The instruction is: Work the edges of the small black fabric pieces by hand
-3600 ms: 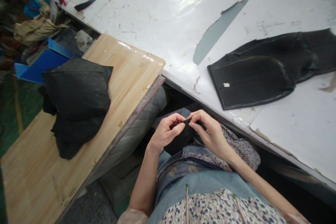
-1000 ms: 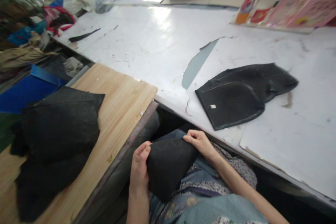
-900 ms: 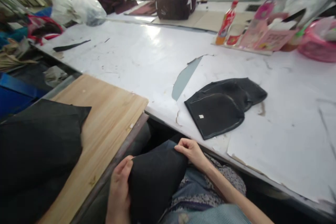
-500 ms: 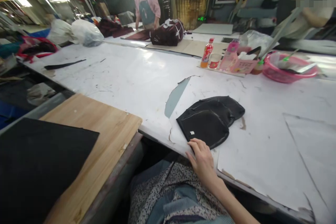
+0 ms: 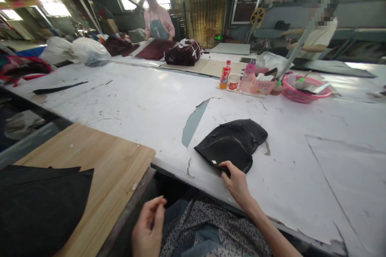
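Observation:
A black leather-like sewn piece (image 5: 230, 144) lies on the white-covered table, curved at its far end, with a small white sticker near its front edge. My right hand (image 5: 237, 182) pinches that front edge between thumb and fingers. Lower and to the left, my left hand (image 5: 149, 225) is held above my lap at the table's edge. Its thumb and fingertips are pressed together; a tiny yellowish spot shows at the tips, too small to name. Flat black sheets (image 5: 42, 204) lie on a wooden board (image 5: 117, 160) to my left.
A pink basket (image 5: 304, 92), a drink bottle (image 5: 224, 74) and a paper cup (image 5: 233, 82) stand farther back on the table (image 5: 144, 104). A dark maroon bundle (image 5: 182, 52) lies beyond. Two people work across the room. A thin post (image 5: 297, 52) rises beside the basket.
My left hand has come into view at the bottom, fingers pinched. My right hand has gone from resting on the black piece's edge to pinching it. The head view has shifted.

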`<control>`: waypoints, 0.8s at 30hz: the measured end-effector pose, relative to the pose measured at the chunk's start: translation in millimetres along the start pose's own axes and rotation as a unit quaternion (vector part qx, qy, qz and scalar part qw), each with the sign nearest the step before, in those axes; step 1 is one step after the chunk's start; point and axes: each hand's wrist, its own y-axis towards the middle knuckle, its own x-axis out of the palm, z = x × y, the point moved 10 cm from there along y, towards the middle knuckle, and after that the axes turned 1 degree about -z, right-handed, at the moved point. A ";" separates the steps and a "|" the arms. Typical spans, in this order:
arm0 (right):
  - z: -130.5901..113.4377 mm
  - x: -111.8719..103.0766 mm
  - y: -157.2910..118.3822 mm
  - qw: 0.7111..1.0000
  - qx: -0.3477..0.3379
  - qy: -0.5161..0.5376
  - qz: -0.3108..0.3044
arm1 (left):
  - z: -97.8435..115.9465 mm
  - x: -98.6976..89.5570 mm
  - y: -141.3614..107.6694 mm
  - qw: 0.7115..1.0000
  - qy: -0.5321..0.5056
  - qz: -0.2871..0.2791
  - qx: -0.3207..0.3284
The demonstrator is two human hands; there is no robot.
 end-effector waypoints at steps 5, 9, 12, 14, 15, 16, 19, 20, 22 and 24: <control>-28.8 -32.4 -22.7 0.991 -0.078 0.099 0.037 | 9.9 156.9 -35.2 0.933 -0.192 -0.280 -0.116; -58.1 -9.1 -54.9 0.981 -0.099 0.118 -0.119 | 11.5 186.6 -32.6 0.910 -0.252 -0.274 -0.180; -60.3 -2.3 -60.9 0.950 -0.088 0.182 -0.237 | -14.0 176.8 -25.9 0.920 -0.235 -0.219 -0.224; -38.5 -17.5 -38.9 0.953 -0.047 0.227 -0.196 | -28.8 172.3 -29.2 0.912 -0.241 -0.214 -0.253; -20.3 -29.2 -22.4 0.969 -0.023 0.206 -0.138 | -33.7 170.1 -31.8 0.908 -0.245 -0.213 -0.263; -2.3 -38.7 -6.2 0.985 -0.007 0.150 -0.086 | -36.6 167.2 -34.0 0.906 -0.249 -0.210 -0.269; 32.8 -41.2 34.4 0.998 -0.027 -0.058 -0.022 | -34.4 156.5 -38.2 0.907 -0.259 -0.203 -0.263; 42.6 -34.8 43.8 0.997 -0.028 -0.073 -0.026 | -30.8 152.5 -38.8 0.908 -0.265 -0.204 -0.253; 54.9 -21.5 54.2 0.994 -0.036 -0.100 -0.036 | -22.3 144.5 -40.5 0.910 -0.273 -0.216 -0.227; 59.8 -10.9 55.4 0.991 -0.040 -0.122 -0.039 | -16.6 138.2 -45.2 0.910 -0.268 -0.239 -0.207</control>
